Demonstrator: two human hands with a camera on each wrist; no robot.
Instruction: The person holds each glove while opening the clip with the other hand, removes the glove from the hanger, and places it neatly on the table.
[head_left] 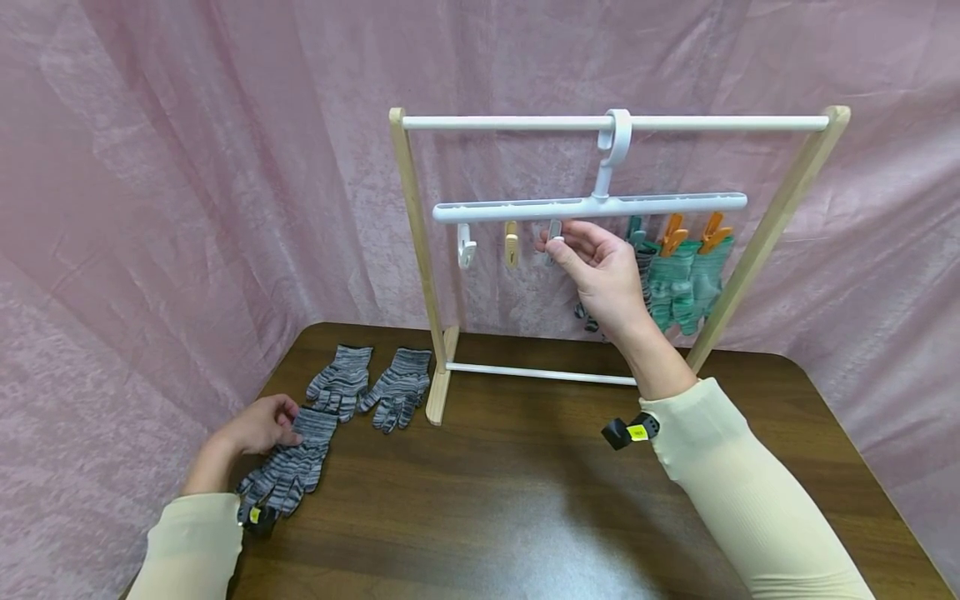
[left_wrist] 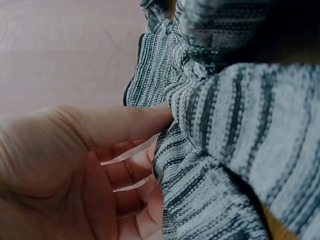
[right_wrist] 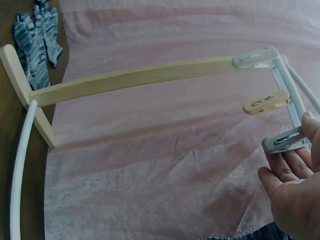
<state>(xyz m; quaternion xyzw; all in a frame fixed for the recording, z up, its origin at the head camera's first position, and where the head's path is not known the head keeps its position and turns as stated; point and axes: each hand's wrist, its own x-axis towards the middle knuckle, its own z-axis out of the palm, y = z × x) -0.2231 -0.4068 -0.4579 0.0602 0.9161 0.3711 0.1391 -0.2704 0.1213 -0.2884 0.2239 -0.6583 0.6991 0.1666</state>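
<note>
The head camera looks forward and down from above the brown wooden desk (head_left: pixel 480 475). The left wrist view is very near the left grip (left_wrist: pixel 75 155) and striped grey knit glove (left_wrist: pixel 200 195), both in the head view too. The right wrist view, tipped sideways, looks past a grey plastic clip (right_wrist: pixel 281 141) at a pale wooden post (right_wrist: pixel 140 78) the head also sees.

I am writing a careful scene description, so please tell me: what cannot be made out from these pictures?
- Grey striped knitted glove hanging on the right: head view, largely hidden by the right hand.
- Pale wooden drying stand: head view, right foot hidden by the arm in the cream sleeve.
- Left hand: left wrist view, some fingertips hidden behind knitted fabric.
- Yellow wrist label: head view, print too small.
</note>
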